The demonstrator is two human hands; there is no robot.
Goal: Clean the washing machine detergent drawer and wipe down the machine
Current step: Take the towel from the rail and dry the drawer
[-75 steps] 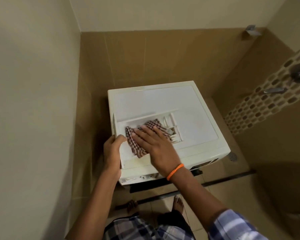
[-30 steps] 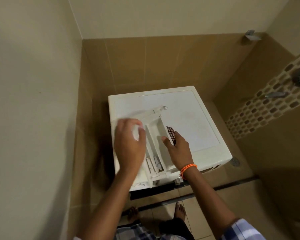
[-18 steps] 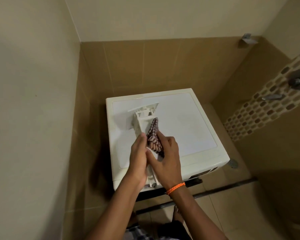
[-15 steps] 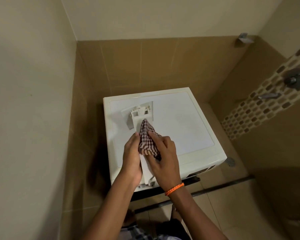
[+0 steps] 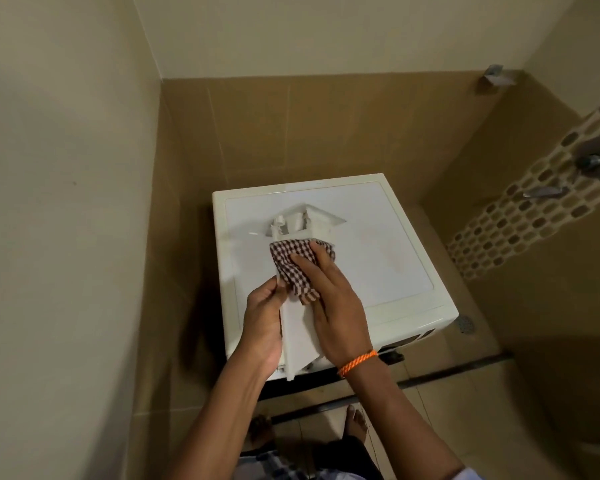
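Observation:
The white detergent drawer [image 5: 298, 327] is out of the machine and rests lengthwise on top of the white washing machine [image 5: 388, 244], its far end with the compartments pointing at the back wall. My left hand [image 5: 262, 323] grips the drawer's left side near its front end. My right hand [image 5: 329, 299], with an orange band at the wrist, presses a brown-and-white checked cloth [image 5: 291, 268] onto the drawer's upper face.
The machine stands in a corner of tan-tiled walls, the left wall close beside it. A shower valve [image 5: 596, 161] and a lever tap [image 5: 542, 192] sit on the right wall. A floor drain [image 5: 465, 323] lies right of the machine. My bare feet stand at its front.
The drawer has been turned from lying crosswise to lengthwise and flipped onto another face. My left hand shifted to its side, and my right hand has slid the cloth up along it.

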